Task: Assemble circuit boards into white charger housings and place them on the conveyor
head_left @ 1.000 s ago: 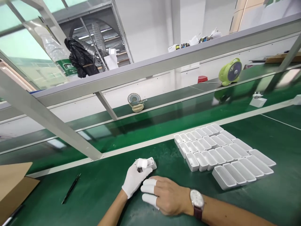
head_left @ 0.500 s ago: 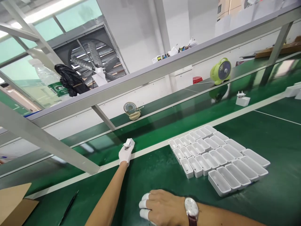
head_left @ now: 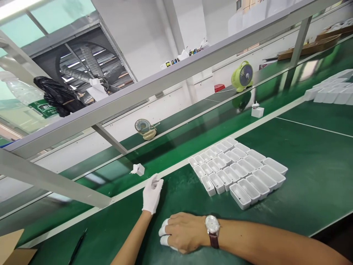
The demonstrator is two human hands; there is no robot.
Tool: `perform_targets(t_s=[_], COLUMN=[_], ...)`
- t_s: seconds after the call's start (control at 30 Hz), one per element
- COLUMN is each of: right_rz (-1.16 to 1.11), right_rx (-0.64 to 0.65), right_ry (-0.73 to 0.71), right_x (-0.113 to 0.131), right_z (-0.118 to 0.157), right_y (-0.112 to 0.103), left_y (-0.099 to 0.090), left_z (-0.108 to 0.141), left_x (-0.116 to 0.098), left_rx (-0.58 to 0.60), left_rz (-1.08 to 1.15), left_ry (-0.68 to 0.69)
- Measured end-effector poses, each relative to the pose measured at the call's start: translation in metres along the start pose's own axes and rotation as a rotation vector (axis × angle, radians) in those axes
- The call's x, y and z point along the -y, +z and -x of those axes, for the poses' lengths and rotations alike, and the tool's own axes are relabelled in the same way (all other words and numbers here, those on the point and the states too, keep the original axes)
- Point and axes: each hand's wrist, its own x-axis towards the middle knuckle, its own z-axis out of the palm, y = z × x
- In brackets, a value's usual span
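Observation:
My left hand, in a white glove, hovers by the pale edge strip of the green belt. Its fingers are loosely bent, thumb apart, and nothing shows in them. Just beyond it, a small white box with a white plug-like piece sits on the belt. My right hand rests palm down on the green table, with white covers on several fingertips and a watch on the wrist. Its fingers lie slightly apart and I see nothing held; the palm side is hidden. To its right stand rows of open white plastic trays.
Another white box with a plug-like piece sits farther along the green belt. Several white trays are at far right. A black pen and cardboard box lie at left. A shelf beam and its posts cross above the belt.
My left hand has let go of the white box with the plug-like piece, leaving it on the belt, and has drawn back. The view has turned slightly right; the right hand stays on the table.

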Motion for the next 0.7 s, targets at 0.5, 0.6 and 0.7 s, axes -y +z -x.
perform_targets(t_s=[0.5,0.6,0.7], right_rz=[0.009,-0.011,-0.031], right_rx=[-0.001,0.036,0.061], right_ry=[-0.005,-0.003,0.009], right_x=[-0.005,-0.007,-0.009], right_z=[-0.004,-0.005,-0.006], right_y=[0.001,0.0,-0.002], left_y=[0.122,0.129,0.129], left_z=[-0.028,-0.028,-0.026], left_x=[-0.057,-0.059,-0.061], left_rx=[0.514,0.55,0.564], left_rz=[0.028,0.042,0.052], left_ry=[-0.008,0.004,0.006])
